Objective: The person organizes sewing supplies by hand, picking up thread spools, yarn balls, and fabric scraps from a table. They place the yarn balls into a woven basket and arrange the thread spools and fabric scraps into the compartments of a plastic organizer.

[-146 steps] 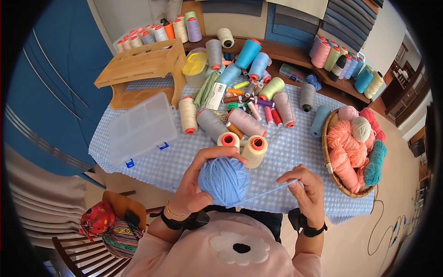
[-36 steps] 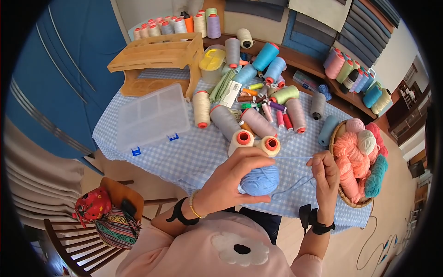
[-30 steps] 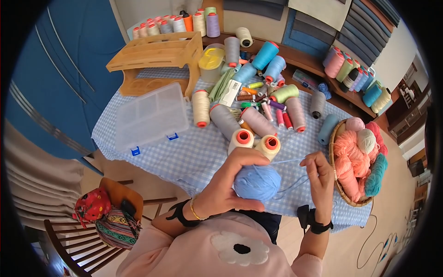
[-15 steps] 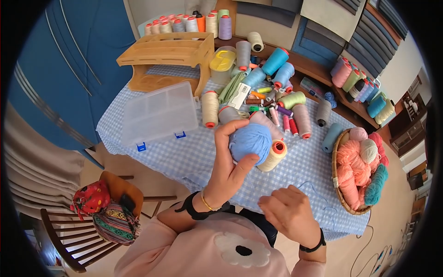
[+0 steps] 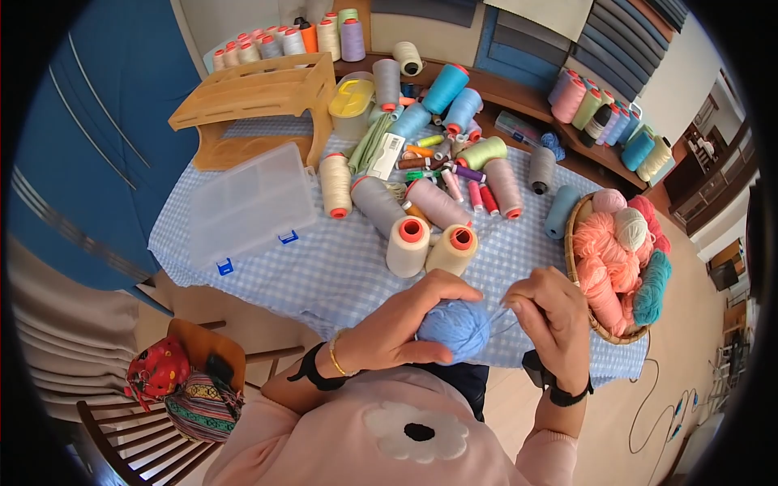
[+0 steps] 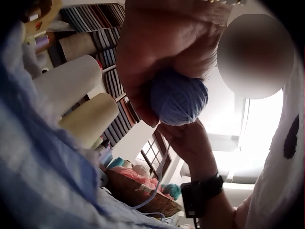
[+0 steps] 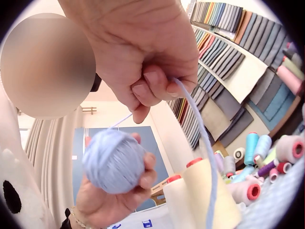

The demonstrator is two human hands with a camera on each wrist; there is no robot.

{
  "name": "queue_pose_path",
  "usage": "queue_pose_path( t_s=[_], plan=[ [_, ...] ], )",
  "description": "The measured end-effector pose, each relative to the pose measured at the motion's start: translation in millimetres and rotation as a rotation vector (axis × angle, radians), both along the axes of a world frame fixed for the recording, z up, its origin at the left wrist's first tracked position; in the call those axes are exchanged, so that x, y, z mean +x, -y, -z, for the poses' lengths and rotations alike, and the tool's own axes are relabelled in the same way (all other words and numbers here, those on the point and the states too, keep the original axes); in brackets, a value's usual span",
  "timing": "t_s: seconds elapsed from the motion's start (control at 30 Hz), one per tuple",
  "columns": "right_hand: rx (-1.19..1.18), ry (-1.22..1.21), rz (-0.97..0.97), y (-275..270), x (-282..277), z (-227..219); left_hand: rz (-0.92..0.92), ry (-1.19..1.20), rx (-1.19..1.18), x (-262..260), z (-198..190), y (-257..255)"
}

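Note:
A light blue ball of yarn [image 5: 455, 330] sits in my left hand [image 5: 397, 322], thumb and fingers curled round it, above the table's front edge. To the right, my right hand [image 5: 553, 324] pinches the blue yarn strand [image 7: 202, 129] in its curled fingers. In the right wrist view a short taut length runs from that hand to the ball [image 7: 114, 161], while the other end hangs down past two cream thread cones [image 7: 209, 191]. The left wrist view shows the ball [image 6: 178, 99] against the left palm, with the right hand [image 6: 188, 140] just behind it.
A wicker basket [image 5: 577, 279] of coral, white and teal yarn stands at the table's right. Many thread cones and spools crowd the middle, beyond the hands. At left lie a clear plastic case [image 5: 251, 202] and a wooden rack [image 5: 251, 101]. A chair [image 5: 154, 441] stands lower left.
The ball has stayed in my left hand, which swung up over the cones and came back down. My right hand dipped toward my body, then rose to the right with the strand.

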State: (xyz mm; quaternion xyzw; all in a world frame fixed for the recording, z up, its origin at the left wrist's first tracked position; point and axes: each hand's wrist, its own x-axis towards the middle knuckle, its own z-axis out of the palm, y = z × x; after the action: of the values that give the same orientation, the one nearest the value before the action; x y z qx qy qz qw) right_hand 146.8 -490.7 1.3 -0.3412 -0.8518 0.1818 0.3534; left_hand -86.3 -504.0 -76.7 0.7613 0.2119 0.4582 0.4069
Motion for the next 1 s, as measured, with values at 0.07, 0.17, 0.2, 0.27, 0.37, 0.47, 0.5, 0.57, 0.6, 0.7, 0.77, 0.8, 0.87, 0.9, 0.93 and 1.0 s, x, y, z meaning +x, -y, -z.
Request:
queue_pose_path(
  t_s=[0.07,0.17,0.2,0.27,0.37,0.47,0.5,0.57,0.6,0.7,0.77,0.8,0.87,0.9,0.93,1.0],
  plan=[
    [-0.058,-0.022,-0.014,-4,-2,9,0.091,0.062,-0.041,2,2,5],
    [-0.184,-0.120,-0.061,-7,-9,27,0.087,0.342,-0.302,10,-3,14],
    [-0.184,-0.121,-0.072,-6,-11,30,0.044,0.424,-0.342,12,-6,14],
    [-0.163,-0.080,-0.059,-5,-15,34,-0.009,0.508,-0.374,16,-8,12],
    [-0.025,-0.003,-0.054,-8,-18,43,0.059,0.583,-0.314,17,-10,7],
    [0.102,0.104,-0.043,-6,-23,41,0.017,0.605,-0.361,15,-13,4],
    [0.149,0.170,-0.038,-4,-26,39,-0.063,0.564,-0.328,15,-15,4],
    [0.191,0.205,-0.068,-2,-29,41,-0.143,0.523,-0.294,15,-14,0],
    [0.231,0.240,-0.097,0,-30,42,-0.325,0.340,-0.086,14,-8,-4],
    [0.241,0.243,-0.115,8,-30,36,-0.556,0.052,0.190,18,-10,-5],
    [0.235,0.232,-0.124,12,-27,26,-0.607,-0.047,0.256,19,-10,-5],
    [0.218,0.215,-0.122,14,-23,19,-0.582,-0.084,0.250,18,-8,-5],
    [0.196,0.199,-0.114,13,-17,8,-0.548,-0.120,0.240,15,-6,-5],
    [0.160,0.165,-0.117,11,-13,3,-0.462,-0.130,0.230,12,-7,-6],
    [0.124,0.131,-0.119,9,-10,-1,-0.376,-0.141,0.220,10,-7,-7],
    [0.080,0.113,-0.103,5,-4,-3,-0.253,-0.169,0.159,6,-4,-4]
  ],
)
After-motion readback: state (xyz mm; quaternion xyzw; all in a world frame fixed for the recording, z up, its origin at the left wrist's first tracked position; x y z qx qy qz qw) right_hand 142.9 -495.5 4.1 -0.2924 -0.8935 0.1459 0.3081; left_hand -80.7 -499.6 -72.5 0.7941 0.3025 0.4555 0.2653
